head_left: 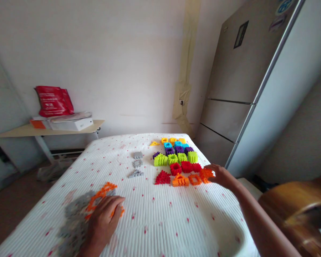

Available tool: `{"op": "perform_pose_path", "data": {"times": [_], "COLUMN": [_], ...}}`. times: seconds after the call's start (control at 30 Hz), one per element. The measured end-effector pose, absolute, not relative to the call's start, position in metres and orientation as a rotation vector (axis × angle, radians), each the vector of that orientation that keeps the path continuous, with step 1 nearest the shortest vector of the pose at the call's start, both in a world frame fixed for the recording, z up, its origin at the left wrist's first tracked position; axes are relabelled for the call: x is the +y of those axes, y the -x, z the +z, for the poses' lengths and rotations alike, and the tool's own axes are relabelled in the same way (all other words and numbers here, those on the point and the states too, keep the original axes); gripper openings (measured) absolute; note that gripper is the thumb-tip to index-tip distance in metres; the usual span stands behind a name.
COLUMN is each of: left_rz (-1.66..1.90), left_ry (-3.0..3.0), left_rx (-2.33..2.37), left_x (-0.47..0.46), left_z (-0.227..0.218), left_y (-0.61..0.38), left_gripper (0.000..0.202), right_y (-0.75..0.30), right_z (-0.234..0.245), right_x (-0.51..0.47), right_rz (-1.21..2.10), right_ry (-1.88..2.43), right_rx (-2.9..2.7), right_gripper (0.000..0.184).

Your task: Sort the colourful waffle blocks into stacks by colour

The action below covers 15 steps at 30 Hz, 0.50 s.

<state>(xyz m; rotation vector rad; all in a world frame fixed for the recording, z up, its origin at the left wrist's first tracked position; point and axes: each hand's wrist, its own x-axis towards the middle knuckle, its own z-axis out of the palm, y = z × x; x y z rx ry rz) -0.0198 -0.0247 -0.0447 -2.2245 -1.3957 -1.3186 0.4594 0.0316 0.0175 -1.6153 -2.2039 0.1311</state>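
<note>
Meanwhile, the left hand (104, 223) is held palm down and cupped, its fingers together, over a scatter of orange plastic blocks (100, 196), and a spread of grey blocks (75, 221) lies just beside it. The right hand (222, 176) is stretched across the bedspread (152, 232), well apart from the left, and its fingertips (210, 167) are pressed against an orange block (204, 175) at the end of a row. Because of blur, whether either hand is gripping cannot quite be told. Rows of coloured blocks (173, 159) are laid out in yellow, blue, purple, lime, red and orange bands, with three small grey blocks (136, 164) set to their left. A red bag (53, 101) and a white box (72, 124) are placed on a side table (16, 131) by the wall, and a fridge (230, 71) is seen at the right.
</note>
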Motion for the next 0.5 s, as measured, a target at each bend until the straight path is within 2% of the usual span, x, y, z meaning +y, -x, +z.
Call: {"op": "perform_pose_path", "data": {"times": [0.37,0.5], "left_rz": [-1.335,-1.336], "left_ry": [2.25,2.273], "left_rx": [-1.469,-1.554], "left_x": [-0.028,-0.032], "left_z": [-0.039,-0.036], "left_y": [0.016,0.014], "left_gripper": [0.02,0.02], "right_y": [-0.464,-0.471], "right_z": [0.006,-0.001], "right_x": [0.038,0.045], "right_rz": [0.011,0.057], "right_ry": [1.587,1.602], "right_rx": [-2.238,-2.21], "right_gripper": [0.038,0.04]}}
